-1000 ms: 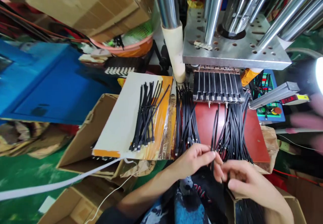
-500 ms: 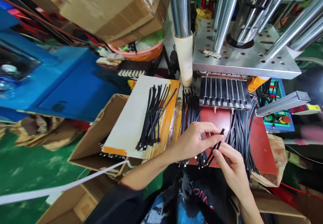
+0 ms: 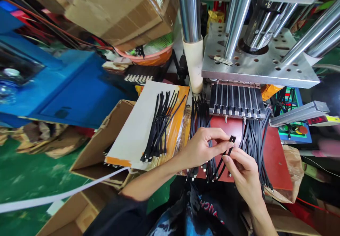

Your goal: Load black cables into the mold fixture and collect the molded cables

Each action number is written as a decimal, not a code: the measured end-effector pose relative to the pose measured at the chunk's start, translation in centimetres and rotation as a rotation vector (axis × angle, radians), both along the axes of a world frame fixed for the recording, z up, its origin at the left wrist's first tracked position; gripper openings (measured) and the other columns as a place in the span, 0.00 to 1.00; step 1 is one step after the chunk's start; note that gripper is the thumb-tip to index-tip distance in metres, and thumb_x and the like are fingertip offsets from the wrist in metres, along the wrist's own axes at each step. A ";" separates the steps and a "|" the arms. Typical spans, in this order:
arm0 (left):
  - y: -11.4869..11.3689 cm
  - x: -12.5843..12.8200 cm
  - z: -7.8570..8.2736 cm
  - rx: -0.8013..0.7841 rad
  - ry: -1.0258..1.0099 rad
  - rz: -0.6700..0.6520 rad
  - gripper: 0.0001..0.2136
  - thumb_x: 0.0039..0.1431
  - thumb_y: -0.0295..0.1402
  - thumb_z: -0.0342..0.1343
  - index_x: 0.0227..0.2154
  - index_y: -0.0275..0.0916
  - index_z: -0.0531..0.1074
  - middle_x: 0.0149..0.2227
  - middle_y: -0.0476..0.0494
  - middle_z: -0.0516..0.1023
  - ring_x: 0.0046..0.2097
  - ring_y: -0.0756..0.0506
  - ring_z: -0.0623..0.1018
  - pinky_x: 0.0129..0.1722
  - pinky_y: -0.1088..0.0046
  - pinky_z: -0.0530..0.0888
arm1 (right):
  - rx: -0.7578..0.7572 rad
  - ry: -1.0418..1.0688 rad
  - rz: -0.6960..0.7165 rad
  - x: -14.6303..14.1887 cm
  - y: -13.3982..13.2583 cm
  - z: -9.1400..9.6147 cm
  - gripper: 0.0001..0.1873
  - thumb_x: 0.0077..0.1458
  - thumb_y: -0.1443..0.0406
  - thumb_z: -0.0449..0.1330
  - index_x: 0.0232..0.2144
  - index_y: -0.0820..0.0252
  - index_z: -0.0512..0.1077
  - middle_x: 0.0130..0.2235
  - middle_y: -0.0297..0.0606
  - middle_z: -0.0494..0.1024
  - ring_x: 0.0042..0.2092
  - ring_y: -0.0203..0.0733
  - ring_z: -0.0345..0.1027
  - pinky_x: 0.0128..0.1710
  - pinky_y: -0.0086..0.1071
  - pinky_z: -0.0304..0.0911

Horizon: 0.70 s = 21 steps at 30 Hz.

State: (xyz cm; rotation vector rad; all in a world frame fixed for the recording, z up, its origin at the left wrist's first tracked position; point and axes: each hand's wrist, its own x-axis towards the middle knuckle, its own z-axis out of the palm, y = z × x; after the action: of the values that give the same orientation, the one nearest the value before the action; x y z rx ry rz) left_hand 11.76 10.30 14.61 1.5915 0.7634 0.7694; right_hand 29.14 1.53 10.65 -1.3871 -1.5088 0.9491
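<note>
Both of my hands meet over the red work surface [image 3: 278,158], pinching black flat cables [image 3: 220,165] near their upper ends. My left hand [image 3: 209,144] grips them between thumb and forefinger. Just below it, my right hand [image 3: 243,161] closes on the same cables, whose free ends hang down. Behind my left hand lies a bunch of black cables [image 3: 199,112] with metal-tipped ends. A larger bunch [image 3: 255,136] spreads out right of my right hand. Beyond the hands sits a slotted metal mould [image 3: 236,101] with several parallel channels.
Over the mould hangs a drilled steel press plate [image 3: 260,66] with shiny columns. More cables [image 3: 160,126] lie tied on white card [image 3: 130,126] at left. An open carton [image 3: 106,133] stands below the card. At right are a metal bar [image 3: 300,113] and a button panel [image 3: 292,129].
The cable tips between my fingers now show as two ends side by side. My hands have barely moved; the view has shifted slightly.
</note>
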 end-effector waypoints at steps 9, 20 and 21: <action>9.8 0.4 -3.0 0.474 0.155 0.369 0.08 0.71 0.32 0.60 0.36 0.35 0.81 0.44 0.41 0.84 0.46 0.45 0.82 0.53 0.67 0.75 | -0.445 -0.038 0.437 1.0 0.7 -1.2 0.21 0.72 0.52 0.56 0.31 0.59 0.74 0.30 0.33 0.75 0.31 0.37 0.66 0.29 0.29 0.60; 14.3 -1.2 -7.1 0.711 0.268 0.372 0.17 0.75 0.32 0.52 0.62 0.35 0.69 0.63 0.31 0.75 0.66 0.40 0.75 0.66 0.58 0.73 | -0.053 -0.247 0.333 3.4 21.7 3.3 0.29 0.61 0.40 0.63 0.27 0.59 0.76 0.22 0.32 0.73 0.23 0.34 0.61 0.25 0.30 0.54; 13.4 -2.2 -7.1 0.792 0.284 0.263 0.18 0.74 0.33 0.53 0.63 0.36 0.68 0.65 0.31 0.74 0.67 0.39 0.74 0.68 0.57 0.72 | -0.033 -0.287 0.329 3.2 22.3 2.9 0.29 0.61 0.40 0.63 0.25 0.59 0.74 0.21 0.30 0.72 0.22 0.34 0.60 0.25 0.30 0.52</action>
State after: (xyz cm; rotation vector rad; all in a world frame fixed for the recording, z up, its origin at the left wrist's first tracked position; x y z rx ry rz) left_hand 9.61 23.68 7.52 2.3761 0.9468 1.1387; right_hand 32.36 23.82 13.59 -1.3669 -1.9904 1.0057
